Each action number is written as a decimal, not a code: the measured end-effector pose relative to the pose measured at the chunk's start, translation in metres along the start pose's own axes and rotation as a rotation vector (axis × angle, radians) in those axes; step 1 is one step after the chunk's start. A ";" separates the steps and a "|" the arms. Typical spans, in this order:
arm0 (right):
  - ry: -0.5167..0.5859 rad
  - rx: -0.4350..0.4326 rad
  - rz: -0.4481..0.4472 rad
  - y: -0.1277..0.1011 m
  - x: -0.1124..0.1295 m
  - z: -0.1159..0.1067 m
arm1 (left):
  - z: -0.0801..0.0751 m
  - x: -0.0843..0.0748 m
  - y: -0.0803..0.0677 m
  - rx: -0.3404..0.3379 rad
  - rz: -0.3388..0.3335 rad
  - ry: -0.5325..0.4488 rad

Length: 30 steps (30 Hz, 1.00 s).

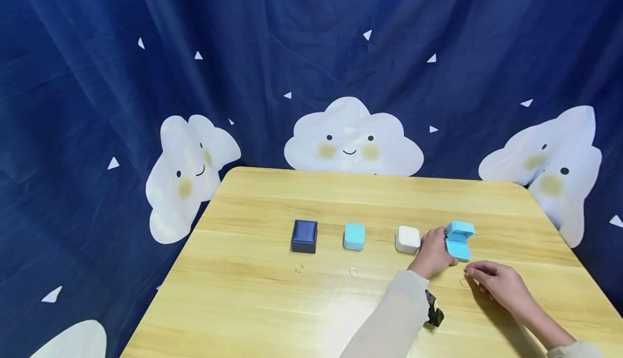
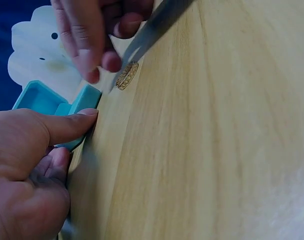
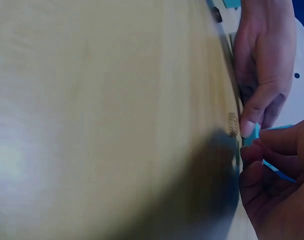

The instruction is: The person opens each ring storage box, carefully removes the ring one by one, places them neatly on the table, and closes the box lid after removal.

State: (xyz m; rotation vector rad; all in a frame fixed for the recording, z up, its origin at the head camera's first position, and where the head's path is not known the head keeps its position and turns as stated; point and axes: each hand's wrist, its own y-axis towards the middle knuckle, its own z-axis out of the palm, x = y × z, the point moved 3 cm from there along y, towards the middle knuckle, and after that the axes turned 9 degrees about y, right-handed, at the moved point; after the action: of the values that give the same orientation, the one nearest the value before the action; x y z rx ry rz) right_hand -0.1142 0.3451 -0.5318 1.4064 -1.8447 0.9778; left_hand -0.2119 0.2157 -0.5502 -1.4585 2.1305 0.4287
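My left hand (image 1: 432,255) grips an open light-blue ring box (image 1: 458,251) at its side, the thumb along the base's front. The raised lid (image 2: 42,97) shows its hollow inside. Just in front of the box, a gold-coloured ring (image 2: 127,75) lies on the wooden table (image 1: 272,315). Above and beside that ring is my right hand (image 1: 498,285), its fingers loosely bent and its fingertips apart from the ring. Nothing shows between those fingers. In the right wrist view, the ring (image 3: 233,124) sits left of both hands.
Left of my hands stand a closed white box (image 1: 408,239), a closed light-blue box (image 1: 354,237) and a dark-blue box (image 1: 304,236). One ring (image 1: 353,272) lies before the light-blue box, another ring (image 1: 299,269) before the dark-blue one. A blue curtain (image 1: 311,50) hangs behind the table.
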 end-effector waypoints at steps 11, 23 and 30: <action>-0.013 -0.043 -0.022 0.017 0.019 -0.016 | -0.004 -0.001 -0.001 -0.015 0.017 -0.006; -0.028 -0.060 -0.048 0.029 0.028 -0.030 | -0.002 -0.001 -0.004 -0.001 0.009 -0.032; -0.025 -0.077 -0.084 0.044 0.036 -0.042 | -0.002 0.000 -0.003 -0.011 0.024 -0.040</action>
State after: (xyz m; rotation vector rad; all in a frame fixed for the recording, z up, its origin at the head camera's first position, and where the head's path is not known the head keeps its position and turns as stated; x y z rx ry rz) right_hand -0.1644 0.3695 -0.4882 1.4434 -1.8059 0.8427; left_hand -0.2095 0.2137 -0.5486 -1.4197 2.1194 0.4749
